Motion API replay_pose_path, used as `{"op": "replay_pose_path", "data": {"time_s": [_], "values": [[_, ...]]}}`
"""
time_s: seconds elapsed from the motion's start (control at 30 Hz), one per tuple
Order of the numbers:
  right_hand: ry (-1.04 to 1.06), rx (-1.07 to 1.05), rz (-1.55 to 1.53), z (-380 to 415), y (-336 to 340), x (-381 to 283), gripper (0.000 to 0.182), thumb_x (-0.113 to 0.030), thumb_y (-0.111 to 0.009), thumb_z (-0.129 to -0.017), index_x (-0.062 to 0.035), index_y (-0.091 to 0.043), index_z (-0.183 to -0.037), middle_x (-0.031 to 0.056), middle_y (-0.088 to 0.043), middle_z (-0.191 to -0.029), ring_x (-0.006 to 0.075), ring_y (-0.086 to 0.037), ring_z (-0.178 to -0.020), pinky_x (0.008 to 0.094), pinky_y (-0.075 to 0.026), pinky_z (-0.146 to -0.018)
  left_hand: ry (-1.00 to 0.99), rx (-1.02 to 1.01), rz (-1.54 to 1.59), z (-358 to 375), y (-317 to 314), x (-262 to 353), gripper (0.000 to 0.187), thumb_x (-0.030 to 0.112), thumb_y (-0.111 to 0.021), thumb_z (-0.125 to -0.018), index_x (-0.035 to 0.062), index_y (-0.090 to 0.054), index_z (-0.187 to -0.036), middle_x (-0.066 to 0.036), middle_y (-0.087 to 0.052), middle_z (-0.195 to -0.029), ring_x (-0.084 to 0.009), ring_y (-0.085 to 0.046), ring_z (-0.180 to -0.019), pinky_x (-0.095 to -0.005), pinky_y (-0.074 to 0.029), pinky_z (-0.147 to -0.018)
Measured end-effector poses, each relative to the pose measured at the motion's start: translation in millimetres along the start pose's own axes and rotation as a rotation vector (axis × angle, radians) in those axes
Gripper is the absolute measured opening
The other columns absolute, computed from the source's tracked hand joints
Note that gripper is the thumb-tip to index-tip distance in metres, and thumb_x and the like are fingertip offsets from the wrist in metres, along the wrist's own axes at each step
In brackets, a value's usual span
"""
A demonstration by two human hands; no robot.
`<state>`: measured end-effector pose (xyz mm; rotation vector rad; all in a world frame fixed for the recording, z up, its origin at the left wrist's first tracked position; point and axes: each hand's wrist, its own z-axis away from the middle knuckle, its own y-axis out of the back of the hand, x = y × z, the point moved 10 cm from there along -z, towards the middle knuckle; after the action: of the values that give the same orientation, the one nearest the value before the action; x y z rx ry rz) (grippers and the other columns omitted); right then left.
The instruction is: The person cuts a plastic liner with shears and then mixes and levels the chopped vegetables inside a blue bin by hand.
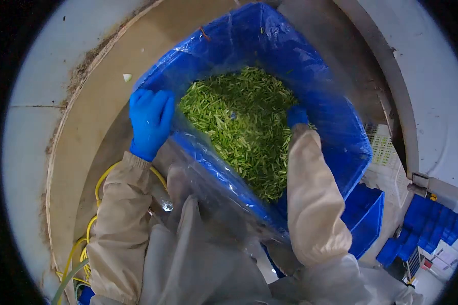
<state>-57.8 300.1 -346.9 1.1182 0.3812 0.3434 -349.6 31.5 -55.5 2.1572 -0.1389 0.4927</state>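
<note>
A large blue bin lined with clear plastic holds a heap of chopped green vegetable pieces, cut into short sticks. Blue-gloved, my left hand is closed at the bin's left corner, its fingers curled over the edge of the plastic liner. My right hand, also in a blue glove, reaches into the right side of the heap. Its fingers are hidden, so what they hold does not show.
A yellow hose lies coiled at lower left. A smaller blue crate stands beside the bin at right, with stacked blue crates farther off. A pale scrap lies on the tan floor. A white perforated crate sits behind.
</note>
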Motion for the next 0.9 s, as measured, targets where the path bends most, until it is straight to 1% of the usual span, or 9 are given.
{"op": "replay_pose_path", "data": {"time_s": [0.1,0.13,0.17,0.2,0.33,0.47,0.53,0.63,0.9], "values": [[0.212,-0.072,-0.046,-38.9,-75.6,-69.4,0.032,-0.028,-0.055,-0.078,-0.0073,-0.059,-0.102,0.0166,-0.058,-0.105,0.0318,-0.058,-0.087,0.0395,-0.047,-0.075,0.002,0.032,-0.013,2.0,-1.5,-2.8,0.003,0.009,-0.057,-0.074,0.0073,-0.059,-0.076,-0.008,-0.05,-0.063,-0.0242,-0.047,-0.061,-0.0341,-0.035,-0.068],[-0.212,0.182,-0.389,-23.3,-56.1,-83.3,0.03,-0.027,-0.057,-0.076,-0.011,-0.06,-0.101,0.0163,-0.055,-0.109,0.0336,-0.055,-0.091,0.0411,-0.045,-0.08,0.001,0.03,-0.017,2.7,-1.8,-2.4,0.003,0.009,-0.057,-0.074,0.0073,-0.059,-0.076,-0.008,-0.05,-0.063,-0.0242,-0.047,-0.061,-0.0341,-0.035,-0.068],[-0.088,0.047,-0.244,-17.7,-71.5,-131.8,0.026,-0.026,-0.059,-0.074,-0.0137,-0.061,-0.097,0.0177,-0.052,-0.113,0.0343,-0.052,-0.096,0.0428,-0.043,-0.083,0.007,0.047,-0.012,2.1,0.0,-2.3,0.003,0.009,-0.057,-0.074,0.0073,-0.059,-0.076,-0.008,-0.049,-0.062,-0.0241,-0.047,-0.062,-0.034,-0.034,-0.068],[0.288,-0.183,-0.125,47.6,-9.9,-208.3,0.048,-0.027,-0.054,-0.077,-0.0108,-0.043,-0.121,0.0211,-0.048,-0.119,0.0347,-0.046,-0.109,0.043,-0.039,-0.09,0.012,0.064,-0.004,1.3,1.2,-1.5,0.004,0.009,-0.057,-0.074,0.0073,-0.059,-0.076,-0.008,-0.049,-0.062,-0.024,-0.046,-0.062,-0.034,-0.034,-0.068],[0.918,-0.065,-0.301,145.5,-12.2,-258.2,0.017,-0.012,-0.059,-0.073,-0.0119,-0.064,-0.09,0.0161,-0.049,-0.12,0.0327,-0.049,-0.105,0.0394,-0.042,-0.087,0.002,0.017,0.008,2.7,-4.6,-5.8,0.004,0.008,-0.056,-0.074,0.007,-0.058,-0.077,-0.008,-0.048,-0.061,-0.0243,-0.046,-0.062,-0.034,-0.034,-0.068],[0.689,-0.256,-0.608,154.7,5.1,-158.6,0.027,-0.017,-0.059,-0.076,-0.0111,-0.061,-0.101,0.0165,-0.047,-0.123,0.0324,-0.052,-0.102,0.0393,-0.044,-0.085,-0.005,0.043,0.017,5.0,-0.1,-2.8,0.005,0.008,-0.056,-0.074,0.0068,-0.059,-0.078,-0.008,-0.047,-0.06,-0.024,-0.046,-0.062,-0.0339,-0.034,-0.068],[0.178,-0.415,-0.179,129.5,-4.1,-87.4,0.032,-0.023,-0.06,-0.074,-0.012,-0.06,-0.104,0.0165,-0.051,-0.118,0.0324,-0.053,-0.101,0.0405,-0.043,-0.086,0.007,0.057,0.025,2.7,1.8,-3.8,0.005,0.008,-0.056,-0.074,0.0068,-0.059,-0.078,-0.007,-0.047,-0.06,-0.0238,-0.046,-0.062,-0.0338,-0.034,-0.068],[-0.003,-0.599,0.214,131.5,-86.2,-26.8,0.037,-0.031,-0.059,-0.074,-0.0123,-0.06,-0.106,0.0155,-0.055,-0.112,0.0324,-0.053,-0.101,0.04,-0.043,-0.087,-0.009,0.081,0.032,3.1,4.2,-1.2,0.005,0.008,-0.056,-0.074,0.0068,-0.059,-0.078,-0.007,-0.047,-0.06,-0.0236,-0.046,-0.062,-0.0338,-0.034,-0.068],[0.358,-0.319,-0.029,100.3,-28.2,-137.5,0.03,-0.032,-0.057,-0.074,-0.0108,-0.061,-0.095,0.0142,-0.058,-0.101,0.0337,-0.056,-0.092,0.0434,-0.045,-0.08,0.023,0.051,-0.005,4.9,0.7,-7.6,0.002,0.008,-0.057,-0.073,0.0078,-0.058,-0.075,-0.007,-0.05,-0.062,-0.0239,-0.047,-0.061,-0.0342,-0.035,-0.068]]}}
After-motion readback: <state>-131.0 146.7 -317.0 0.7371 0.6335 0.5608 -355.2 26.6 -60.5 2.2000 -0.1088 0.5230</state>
